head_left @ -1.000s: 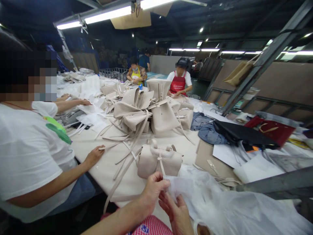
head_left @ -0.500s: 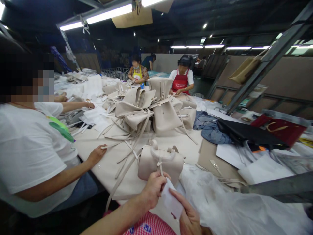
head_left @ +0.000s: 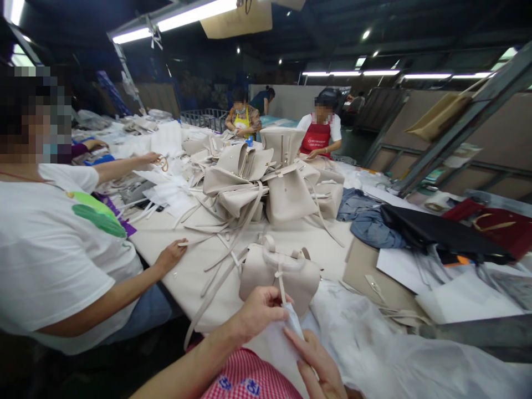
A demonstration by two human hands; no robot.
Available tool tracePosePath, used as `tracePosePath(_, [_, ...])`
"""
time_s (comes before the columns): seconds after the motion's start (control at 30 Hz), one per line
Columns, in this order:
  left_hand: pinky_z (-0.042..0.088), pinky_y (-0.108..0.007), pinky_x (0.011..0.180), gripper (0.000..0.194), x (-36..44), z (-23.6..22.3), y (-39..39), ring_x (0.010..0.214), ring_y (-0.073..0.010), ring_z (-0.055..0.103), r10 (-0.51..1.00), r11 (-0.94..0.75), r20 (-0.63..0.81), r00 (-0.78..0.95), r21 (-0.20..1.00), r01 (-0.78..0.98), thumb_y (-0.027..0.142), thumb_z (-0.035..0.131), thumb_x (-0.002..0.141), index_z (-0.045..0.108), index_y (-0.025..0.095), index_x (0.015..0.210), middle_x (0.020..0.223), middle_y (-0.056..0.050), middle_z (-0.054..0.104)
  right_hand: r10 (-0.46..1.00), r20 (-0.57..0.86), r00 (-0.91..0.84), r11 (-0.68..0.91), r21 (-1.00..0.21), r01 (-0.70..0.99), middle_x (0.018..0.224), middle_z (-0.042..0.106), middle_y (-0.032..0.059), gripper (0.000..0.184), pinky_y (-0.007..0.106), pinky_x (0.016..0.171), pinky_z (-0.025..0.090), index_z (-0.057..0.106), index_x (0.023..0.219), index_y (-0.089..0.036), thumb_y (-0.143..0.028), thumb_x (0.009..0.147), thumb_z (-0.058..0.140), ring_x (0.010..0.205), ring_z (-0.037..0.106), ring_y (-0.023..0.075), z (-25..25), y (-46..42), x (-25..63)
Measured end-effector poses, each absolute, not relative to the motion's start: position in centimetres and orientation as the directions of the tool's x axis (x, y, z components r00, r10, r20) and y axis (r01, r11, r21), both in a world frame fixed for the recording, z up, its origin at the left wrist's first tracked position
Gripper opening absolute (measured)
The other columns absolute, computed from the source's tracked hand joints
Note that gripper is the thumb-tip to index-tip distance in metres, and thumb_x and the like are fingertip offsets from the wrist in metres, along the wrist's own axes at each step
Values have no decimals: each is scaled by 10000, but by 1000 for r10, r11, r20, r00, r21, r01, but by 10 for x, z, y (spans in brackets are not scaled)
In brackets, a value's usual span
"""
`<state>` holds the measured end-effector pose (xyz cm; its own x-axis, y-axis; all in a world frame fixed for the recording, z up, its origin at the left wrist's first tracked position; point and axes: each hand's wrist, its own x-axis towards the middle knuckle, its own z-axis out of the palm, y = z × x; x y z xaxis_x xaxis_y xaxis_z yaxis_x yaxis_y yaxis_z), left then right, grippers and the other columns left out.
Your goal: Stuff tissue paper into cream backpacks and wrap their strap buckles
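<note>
A beige handbag stands upright on the table before me, its top handles wrapped in a clear or whitish cover. From its front a narrow strap runs down toward my fingers. My left hand is closed, pinching a thin white sheet at the strap's end. Lower and to the right, my right hand grips the same sheet between thumb and fingers. The sheet looks folded narrow around or along the strap; my fingers hide part of it.
Beige bags with long straps are heaped mid-table. White plastic sheeting lies at my right, near a metal bar. At left a co-worker's hand holds a strap. Two aproned people work across the table.
The white sheet, flat and spread half a second ago, is now folded narrow at the strap. My right hand has shifted along it. The co-worker's far hand now holds a small tan loop.
</note>
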<state>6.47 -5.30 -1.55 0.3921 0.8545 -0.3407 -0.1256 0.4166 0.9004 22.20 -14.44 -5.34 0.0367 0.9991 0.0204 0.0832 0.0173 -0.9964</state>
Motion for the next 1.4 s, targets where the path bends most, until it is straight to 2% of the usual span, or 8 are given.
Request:
tracePosePath(0.13, [364,-230,613,223,65,-9,-55,648,-120,522,864,369,-308,399,926,-85,133,659,557,697,125,776,684,0,623,970,-181,161,-149,-970,-192,1126,669,64,491,379,848,501,617,1192,-286,-528,765,606,1069,587,290,-42,-137,223])
tracePosePath(0.23, [361,-225,609,204,64,-3,-55,644,-117,515,863,335,-288,414,941,-44,137,649,570,700,126,767,679,2,623,940,-328,94,-315,-940,-128,781,664,21,385,273,630,487,662,965,-227,-539,739,656,736,600,200,-36,-124,219])
tracePosePath(0.37, [382,-227,640,254,56,-1,-51,668,-122,535,814,312,-251,523,950,-30,119,613,584,712,125,817,711,-7,636,937,-345,58,-338,-936,-102,591,538,-35,373,227,490,382,588,717,-210,-579,731,642,554,463,134,-30,-116,208])
tracePosePath(0.67, [406,-222,669,292,54,-10,-56,718,-131,536,860,94,-113,497,994,64,74,499,657,684,132,877,758,-13,614,933,-329,148,-309,-940,-142,436,420,-86,433,214,377,311,546,783,-212,-644,785,525,383,363,97,-42,-121,191])
tracePosePath(0.83, [349,-202,582,190,55,-16,-54,619,-100,462,865,167,-153,477,986,13,80,493,615,617,135,747,640,24,523,968,-240,71,-222,-954,-203,813,674,21,371,237,536,478,583,961,-214,-445,707,725,659,599,158,-45,-119,198])
tracePosePath(0.97, [374,-211,601,229,53,-9,-52,617,-107,488,856,142,-164,491,986,82,85,494,622,649,129,784,654,16,562,981,-185,53,-177,-975,-131,1020,689,75,439,324,785,520,593,1045,-214,-344,663,765,930,636,240,-51,-124,202])
tracePosePath(1.23, [374,-262,714,261,45,7,-50,768,-186,542,815,-378,82,574,826,418,52,486,695,668,189,821,764,-39,618,987,-162,19,-163,-979,125,823,694,32,300,277,703,492,646,977,-194,-391,750,664,779,624,213,-48,-127,212])
tracePosePath(1.4, [371,-253,680,306,49,1,-58,731,-167,533,850,-380,127,511,819,429,8,426,677,627,176,834,752,-28,588,992,-116,53,-124,-974,191,811,702,35,319,269,689,494,651,938,-183,-440,748,649,746,623,205,-50,-126,211])
